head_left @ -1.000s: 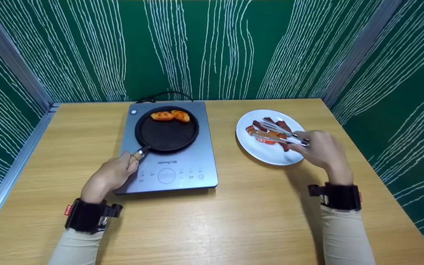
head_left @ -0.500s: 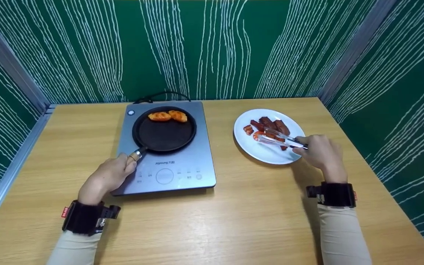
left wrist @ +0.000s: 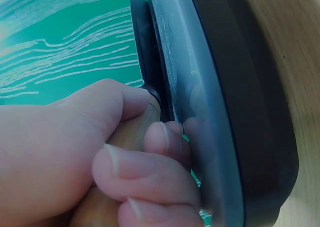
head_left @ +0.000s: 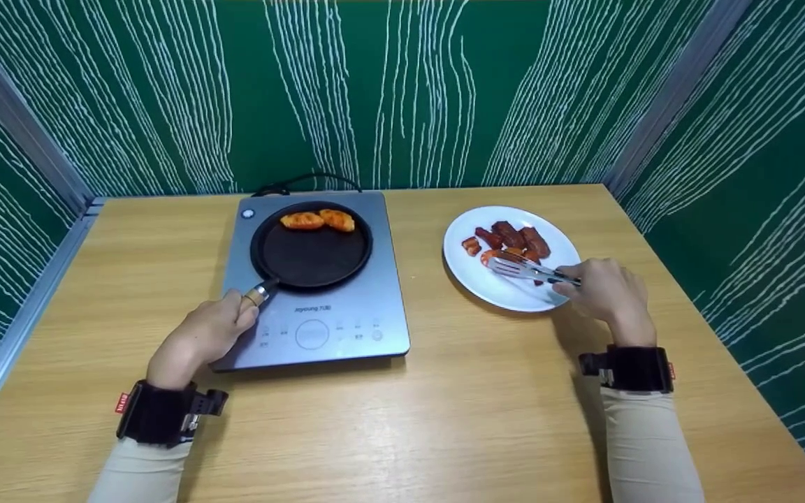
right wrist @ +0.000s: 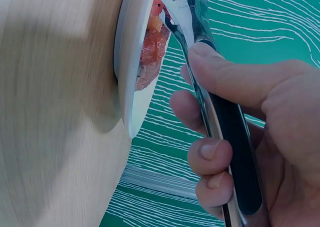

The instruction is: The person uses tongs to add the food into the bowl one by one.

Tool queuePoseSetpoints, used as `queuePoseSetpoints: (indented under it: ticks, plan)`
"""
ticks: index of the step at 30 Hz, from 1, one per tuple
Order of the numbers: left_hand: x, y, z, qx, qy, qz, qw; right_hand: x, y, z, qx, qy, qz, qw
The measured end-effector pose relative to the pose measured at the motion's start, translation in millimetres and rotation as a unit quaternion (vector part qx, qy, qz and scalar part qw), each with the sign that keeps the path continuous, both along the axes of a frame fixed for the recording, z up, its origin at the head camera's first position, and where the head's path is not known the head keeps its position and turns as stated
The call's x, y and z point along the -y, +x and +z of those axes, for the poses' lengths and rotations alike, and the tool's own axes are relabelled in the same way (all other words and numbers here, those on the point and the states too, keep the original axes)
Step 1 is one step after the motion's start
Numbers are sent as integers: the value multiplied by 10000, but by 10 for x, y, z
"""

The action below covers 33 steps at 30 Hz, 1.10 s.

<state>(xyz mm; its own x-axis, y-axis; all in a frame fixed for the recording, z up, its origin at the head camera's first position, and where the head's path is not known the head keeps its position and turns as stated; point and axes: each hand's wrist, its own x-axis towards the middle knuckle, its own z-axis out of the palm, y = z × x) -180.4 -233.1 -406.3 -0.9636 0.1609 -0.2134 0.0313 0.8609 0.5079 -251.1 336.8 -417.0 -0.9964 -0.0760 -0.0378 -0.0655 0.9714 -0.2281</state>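
My left hand (head_left: 208,335) grips the wooden handle (left wrist: 132,132) of a black frying pan (head_left: 315,255), its fingers curled round it. The pan sits on a grey induction cooker (head_left: 346,307), with two orange-browned food pieces (head_left: 302,221) at its far side. My right hand (head_left: 608,293) holds metal tongs (head_left: 549,274) with black grips (right wrist: 235,152). Over the white plate (head_left: 469,283), the tongs' tips lie at an orange-red shrimp-like piece (head_left: 490,256). Dark reddish-brown meat pieces (head_left: 507,235) and a small striped piece (head_left: 472,245) lie beside it.
The cooker and plate stand apart on a wooden table (head_left: 402,426). A black cable (head_left: 318,176) runs behind the cooker. Green walls (head_left: 430,98) with white lines enclose the back and sides, joined by grey metal posts (head_left: 682,91).
The tongs have come down lower on the plate, their arms moving from spread to close together at the orange-red piece. The left hand keeps its grip on the pan handle.
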Motion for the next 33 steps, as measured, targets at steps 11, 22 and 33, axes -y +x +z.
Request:
queuePoseSetpoints:
  ticks: [11,22,33]
  plan:
    - [-9,-13,4,88,1,-1,10000,17,-6,-25,46,-28,-130,9999]
    - [-10,-20,-5,139,24,-16,9999,-9,-16,-23,-61,63,-69,9999]
    - [2,-24,-23,47,0,-47,10000,0,7,60,-285,-8,118,9995]
